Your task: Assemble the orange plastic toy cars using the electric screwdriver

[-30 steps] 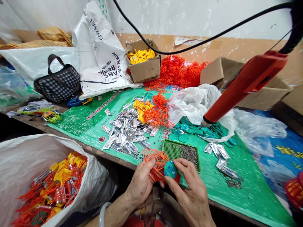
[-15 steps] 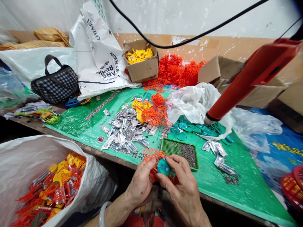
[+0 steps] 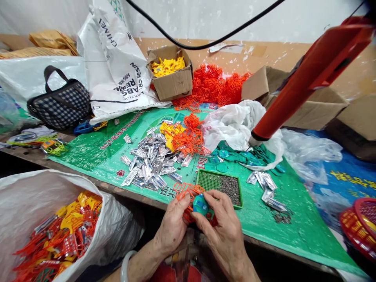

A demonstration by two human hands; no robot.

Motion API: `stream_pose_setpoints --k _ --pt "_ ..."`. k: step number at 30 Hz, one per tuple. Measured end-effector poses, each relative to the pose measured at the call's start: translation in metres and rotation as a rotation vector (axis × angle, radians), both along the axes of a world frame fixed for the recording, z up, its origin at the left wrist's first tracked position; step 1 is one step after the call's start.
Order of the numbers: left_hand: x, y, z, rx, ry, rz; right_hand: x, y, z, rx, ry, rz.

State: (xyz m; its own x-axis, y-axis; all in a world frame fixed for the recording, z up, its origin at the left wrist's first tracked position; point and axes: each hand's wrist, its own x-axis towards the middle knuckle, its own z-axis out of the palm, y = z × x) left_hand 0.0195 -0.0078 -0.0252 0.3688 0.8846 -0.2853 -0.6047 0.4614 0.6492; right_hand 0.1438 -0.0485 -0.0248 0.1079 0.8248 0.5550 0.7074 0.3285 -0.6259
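At the table's front edge my left hand (image 3: 173, 221) is closed on an orange lattice-like plastic part (image 3: 185, 189). A small teal plastic piece (image 3: 201, 204) lies against that part, pinched by the thumb and fingers of my right hand (image 3: 221, 219). Both hands meet around the two pieces, so their undersides are hidden. Just beyond is a green tray (image 3: 241, 188) holding many tiny dark metal bits (image 3: 230, 187). To its left lies a heap of silvery parts (image 3: 152, 162), with yellow parts (image 3: 170, 133) and orange parts (image 3: 190, 139) behind. Teal pieces (image 3: 249, 156) spread behind the tray.
A white sack (image 3: 114, 219) of assembled red and yellow parts stands at lower left. A red electric screwdriver-like tool (image 3: 305, 82) hangs at right. A cardboard box (image 3: 173, 84) with yellow parts sits at the back, beside a checked bag (image 3: 60, 102). A red basket (image 3: 360, 223) is far right.
The view has shifted slightly, so the table's contents sit a little further left. My hands keep hold of the orange part and the teal piece, nearly unchanged in pose.
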Motion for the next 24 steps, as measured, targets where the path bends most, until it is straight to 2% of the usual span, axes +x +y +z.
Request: stream_pose_setpoints --k 4,11,18,24 --pt "0.0006 -0.0005 -0.0012 0.035 0.023 -0.018 -0.0011 0.0002 0.0009 0.011 -0.017 -0.013" --pt "0.0017 -0.0016 -0.0034 -0.044 0.005 0.023 -0.0018 -0.0002 0.0012 -0.011 -0.034 -0.026" --pt "0.0018 -0.0017 -0.0039 -0.037 -0.019 0.03 -0.0023 0.001 0.0016 0.007 -0.033 -0.026" --pt "-0.0026 -0.0022 -0.0035 -0.007 -0.016 -0.004 0.0036 0.0028 0.0006 -0.013 -0.025 0.045"
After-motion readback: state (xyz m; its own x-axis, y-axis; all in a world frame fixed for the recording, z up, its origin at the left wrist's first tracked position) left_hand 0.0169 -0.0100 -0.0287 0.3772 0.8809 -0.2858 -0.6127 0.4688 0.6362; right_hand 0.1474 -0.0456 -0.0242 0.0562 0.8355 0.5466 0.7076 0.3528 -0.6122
